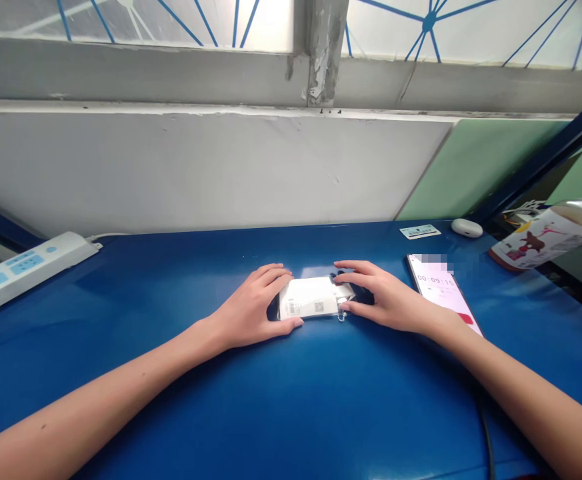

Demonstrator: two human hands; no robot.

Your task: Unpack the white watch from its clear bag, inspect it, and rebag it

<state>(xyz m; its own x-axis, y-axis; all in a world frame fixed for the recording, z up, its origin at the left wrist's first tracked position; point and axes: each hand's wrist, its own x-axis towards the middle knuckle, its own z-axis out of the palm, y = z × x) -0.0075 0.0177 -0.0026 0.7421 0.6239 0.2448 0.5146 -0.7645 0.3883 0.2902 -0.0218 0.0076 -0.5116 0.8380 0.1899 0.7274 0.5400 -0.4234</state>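
While the small white flat packet with printed labels (309, 298) lies on the shiny blue table (291, 413), the left hand (251, 308) and the right hand (385, 299) hold its two ends with bent fingers, beside a phone (443, 291).

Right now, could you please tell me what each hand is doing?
Left hand: fingers curled around the left end of the white packet.
Right hand: fingers gripping the packet's right end.

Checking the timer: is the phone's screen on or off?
On: the phone lies face up on the blue table, screen lit, showing timer digits.
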